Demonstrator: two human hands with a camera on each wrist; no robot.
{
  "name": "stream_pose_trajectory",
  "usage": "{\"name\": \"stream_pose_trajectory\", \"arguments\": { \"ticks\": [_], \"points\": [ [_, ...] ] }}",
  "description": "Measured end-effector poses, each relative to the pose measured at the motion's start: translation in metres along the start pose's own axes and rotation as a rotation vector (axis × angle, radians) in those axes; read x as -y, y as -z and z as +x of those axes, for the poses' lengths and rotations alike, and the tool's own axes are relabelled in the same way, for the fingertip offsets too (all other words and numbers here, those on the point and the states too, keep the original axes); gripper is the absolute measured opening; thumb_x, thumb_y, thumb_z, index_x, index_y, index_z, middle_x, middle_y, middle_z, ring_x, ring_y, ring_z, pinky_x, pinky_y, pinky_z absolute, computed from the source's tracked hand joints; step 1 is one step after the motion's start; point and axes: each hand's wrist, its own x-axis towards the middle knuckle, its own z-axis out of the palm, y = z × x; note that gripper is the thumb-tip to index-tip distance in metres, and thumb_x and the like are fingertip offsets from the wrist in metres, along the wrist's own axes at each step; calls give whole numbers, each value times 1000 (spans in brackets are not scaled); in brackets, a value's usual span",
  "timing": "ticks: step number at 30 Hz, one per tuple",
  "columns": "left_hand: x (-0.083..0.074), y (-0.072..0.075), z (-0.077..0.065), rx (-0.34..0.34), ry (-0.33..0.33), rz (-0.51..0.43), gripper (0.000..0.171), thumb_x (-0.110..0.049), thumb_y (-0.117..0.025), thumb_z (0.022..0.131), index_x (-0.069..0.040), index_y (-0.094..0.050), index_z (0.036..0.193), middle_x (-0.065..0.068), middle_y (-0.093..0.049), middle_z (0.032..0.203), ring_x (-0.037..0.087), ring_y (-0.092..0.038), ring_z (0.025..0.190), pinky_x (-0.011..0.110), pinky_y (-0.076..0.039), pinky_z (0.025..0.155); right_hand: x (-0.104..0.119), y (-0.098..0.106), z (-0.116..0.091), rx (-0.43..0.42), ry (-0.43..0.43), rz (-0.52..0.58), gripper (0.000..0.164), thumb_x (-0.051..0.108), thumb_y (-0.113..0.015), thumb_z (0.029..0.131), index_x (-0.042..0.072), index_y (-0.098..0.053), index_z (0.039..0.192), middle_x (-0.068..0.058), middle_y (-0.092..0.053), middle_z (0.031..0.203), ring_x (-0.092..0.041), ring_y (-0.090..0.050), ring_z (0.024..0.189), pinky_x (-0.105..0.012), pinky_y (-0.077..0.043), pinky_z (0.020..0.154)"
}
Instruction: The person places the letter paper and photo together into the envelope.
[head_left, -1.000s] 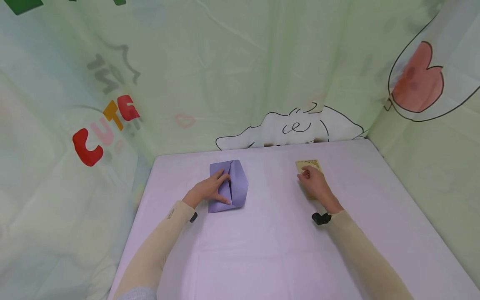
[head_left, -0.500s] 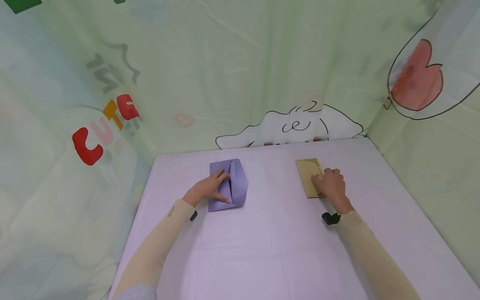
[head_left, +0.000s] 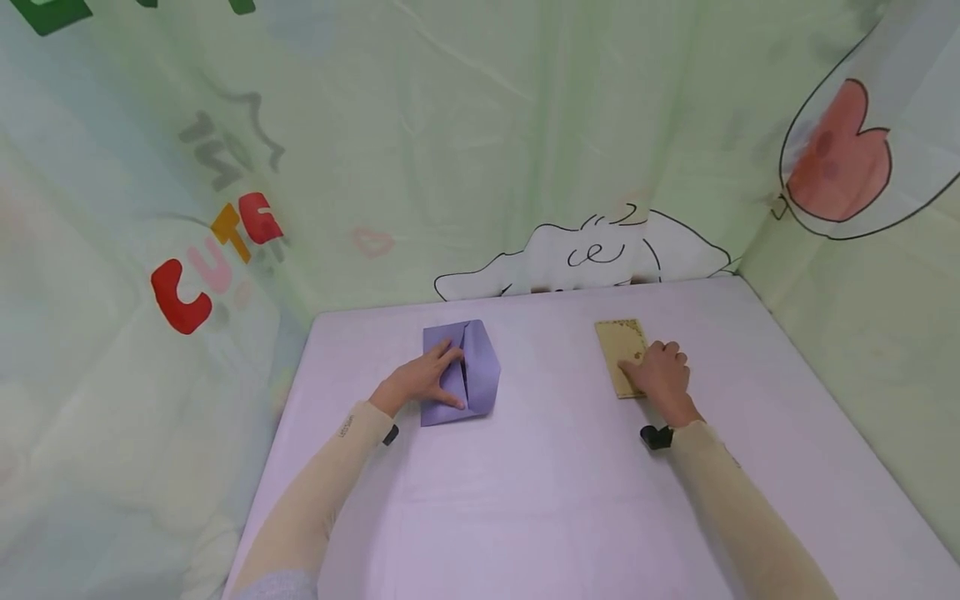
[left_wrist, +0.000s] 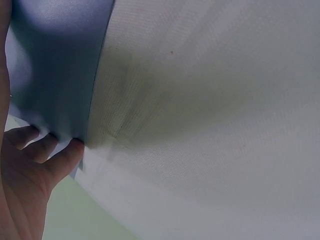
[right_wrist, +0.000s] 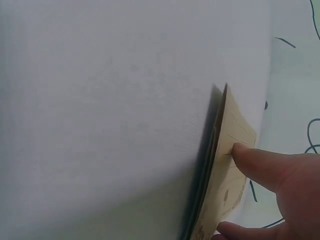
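Note:
A purple envelope (head_left: 483,375) lies on the left half of the table with a narrow dark slit down its face. My left hand (head_left: 423,379) rests on it, thumb and fingers spread apart near that slit. In the left wrist view, several fingertips (left_wrist: 75,144) press against the purple paper (left_wrist: 60,75). To the right is a tan card (head_left: 617,346) with a dark ornamental border. My right hand (head_left: 663,375) grips the card's right side, thumb on its face. The right wrist view shows layered edges on the card (right_wrist: 222,175), and the thumb (right_wrist: 245,152) on top; the other fingers are mostly hidden.
A pale lilac cloth (head_left: 525,500) covers the table. Behind it hangs a light green printed curtain (head_left: 465,150), which also encloses both sides. Dark wrist cameras sit under each wrist, the right one (head_left: 656,437) plainer to see.
My right hand has shifted from over the card's middle to its right side, uncovering more of its face. The left hand and the envelope have stayed put.

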Motion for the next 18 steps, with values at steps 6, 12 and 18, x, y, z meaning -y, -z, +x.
{"name": "stream_pose_trajectory", "arguments": {
  "ticks": [6, 12, 18],
  "points": [
    [4, -5, 3, -3, 22, 9, 94, -72, -77, 69, -30, -36, 142, 24, -20, 164, 40, -36, 147, 49, -41, 114, 3, 6, 6, 96, -53, 23, 85, 42, -61, 96, -30, -30, 130, -49, -33, 124, -60, -38, 115, -64, -42, 89],
    [6, -6, 4, -9, 16, -14, 93, -72, -78, 69, -30, -37, 141, 25, -19, 164, 41, -35, 147, 50, -41, 113, 6, 12, 10, 153, -68, 57, 88, 40, -61, 96, -30, -22, 133, -51, -29, 128, -64, -35, 119, -65, -44, 89],
    [2, -3, 1, -13, 0, -27, 92, -70, -80, 69, -28, -39, 140, 27, -20, 163, 43, -36, 146, 50, -40, 114, -1, 13, 16, 178, -70, 82, 91, 41, -64, 93, -30, -21, 132, -52, -30, 127, -65, -34, 120, -65, -43, 92]
  ]
}}
